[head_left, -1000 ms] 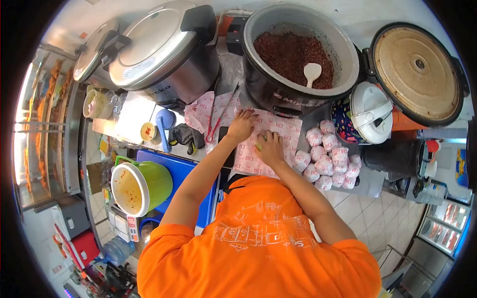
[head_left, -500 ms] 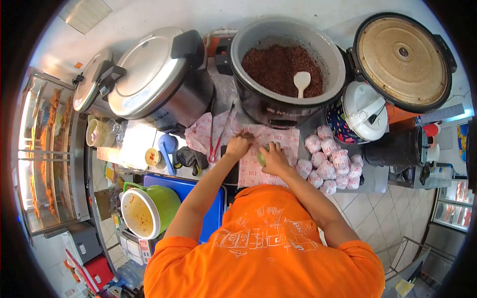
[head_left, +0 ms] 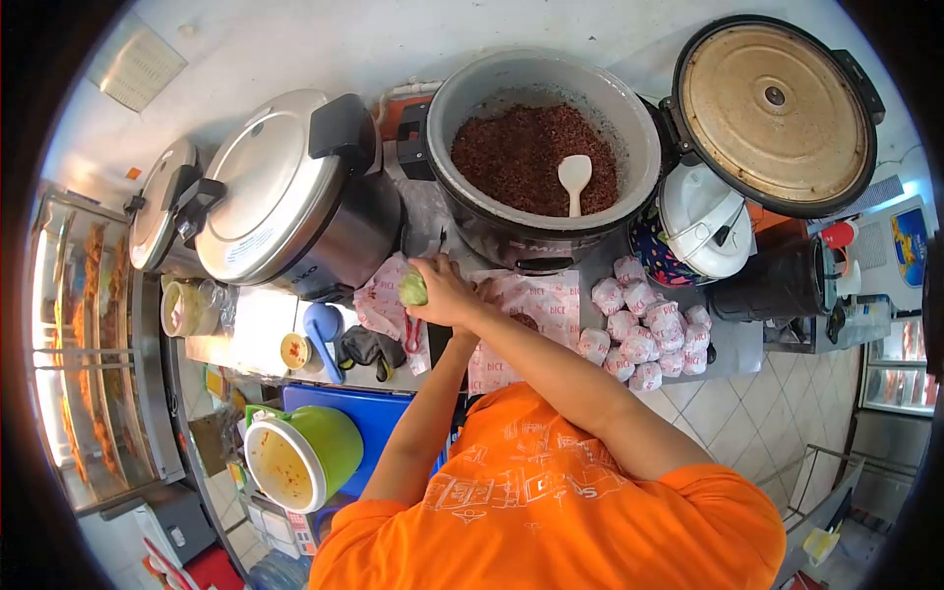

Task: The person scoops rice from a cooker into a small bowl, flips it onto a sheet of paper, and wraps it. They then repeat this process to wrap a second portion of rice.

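Observation:
My right hand (head_left: 444,291) is crossed over to the left and closed on a small rounded green object (head_left: 413,289). Beneath its wrist is my left hand (head_left: 472,313), largely covered, so its fingers cannot be made out. Printed wrapping paper (head_left: 553,295) lies below and right of my hands, with a small dark red mound of rice (head_left: 524,322) on it. More printed paper (head_left: 379,300) and tongs with red handles (head_left: 411,336) are on the left. Several wrapped round bundles (head_left: 640,343) are piled to the right.
Behind the paper stands an open cooker (head_left: 644,177) of dark red rice with a white paddle (head_left: 574,181). Closed steel cookers (head_left: 261,187) are at left, near a blue-handled utensil (head_left: 323,339) and dark gloves (head_left: 369,352). A green bucket (head_left: 329,447) is lower left.
My right hand has moved left across my left hand, carrying the green object. The dark red mound now shows on the paper. The view has shifted slightly.

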`<state>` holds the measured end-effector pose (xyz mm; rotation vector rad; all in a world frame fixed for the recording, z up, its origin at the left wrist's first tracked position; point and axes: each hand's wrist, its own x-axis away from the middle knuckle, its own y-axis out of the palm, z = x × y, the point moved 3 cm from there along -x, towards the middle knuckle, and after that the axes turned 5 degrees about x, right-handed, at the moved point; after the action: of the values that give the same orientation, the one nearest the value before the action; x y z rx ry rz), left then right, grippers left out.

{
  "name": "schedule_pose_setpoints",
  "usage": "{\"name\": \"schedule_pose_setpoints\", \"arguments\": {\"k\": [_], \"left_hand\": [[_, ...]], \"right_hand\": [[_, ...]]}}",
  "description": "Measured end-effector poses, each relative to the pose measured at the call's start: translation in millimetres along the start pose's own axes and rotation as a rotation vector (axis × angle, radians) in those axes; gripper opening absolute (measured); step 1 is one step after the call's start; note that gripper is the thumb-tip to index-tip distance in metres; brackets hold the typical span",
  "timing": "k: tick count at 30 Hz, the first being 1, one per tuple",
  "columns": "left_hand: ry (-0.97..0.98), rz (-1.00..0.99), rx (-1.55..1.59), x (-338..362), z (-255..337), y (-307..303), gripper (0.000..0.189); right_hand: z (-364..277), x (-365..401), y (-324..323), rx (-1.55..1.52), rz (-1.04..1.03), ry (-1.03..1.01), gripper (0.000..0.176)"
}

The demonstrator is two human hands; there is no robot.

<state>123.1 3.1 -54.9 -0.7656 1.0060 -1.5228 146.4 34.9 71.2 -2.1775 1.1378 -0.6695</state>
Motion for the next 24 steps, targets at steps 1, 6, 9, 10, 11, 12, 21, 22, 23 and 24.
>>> {"name": "schedule_pose_setpoints", "arguments": {"k": [1, 6, 9, 10, 11, 12, 21, 22, 23, 24], "left_hand": [[-0.011, 0.016, 0.007, -0.6, 0.3, 1.0, 0.023], [-0.052, 0.126, 0.084, 3.3, 4.7, 0.8, 0.024], [-0.004, 0.171, 0.271, -2.6, 10.9, -18.6, 0.025], [0.016, 0.156, 0.402, -7.3, 14.5, -29.2, 0.024], [0.028, 0.151, 0.403, -11.7, 15.5, -34.7, 0.024], [-0.01, 0.131, 0.5, -15.1, 14.5, -37.4, 0.025], [-0.079, 0.041, 0.555, -21.9, 6.3, -63.3, 0.031], [-0.071, 0.036, 0.55, -21.1, 8.4, -63.5, 0.031], [-0.057, 0.047, 0.523, -20.0, 10.5, -64.5, 0.03], [-0.045, 0.059, 0.496, -18.8, 11.5, -66.0, 0.029]], "right_hand": [[-5.0, 0.3, 0.1, -0.074, 0.1, -0.066, 0.092], [34.6, 33.4, -20.1, -0.17, 0.187, -0.155, 0.05], [84.4, 73.0, -43.3, -0.289, 0.226, 0.029, 0.024], [103.0, 87.0, -48.2, -0.251, 0.332, 0.055, 0.023], [126.6, 100.6, -47.8, -0.213, 0.438, 0.084, 0.022], [158.0, 112.6, -43.7, -0.186, 0.412, 0.193, 0.024], [227.5, 134.6, -62.5, 0.09, 0.607, 0.458, 0.059], [226.3, 131.3, -64.5, 0.041, 0.553, 0.516, 0.055], [226.4, 127.9, -65.2, -0.008, 0.497, 0.569, 0.051], [227.0, 125.8, -67.1, -0.015, 0.503, 0.567, 0.051]]}}
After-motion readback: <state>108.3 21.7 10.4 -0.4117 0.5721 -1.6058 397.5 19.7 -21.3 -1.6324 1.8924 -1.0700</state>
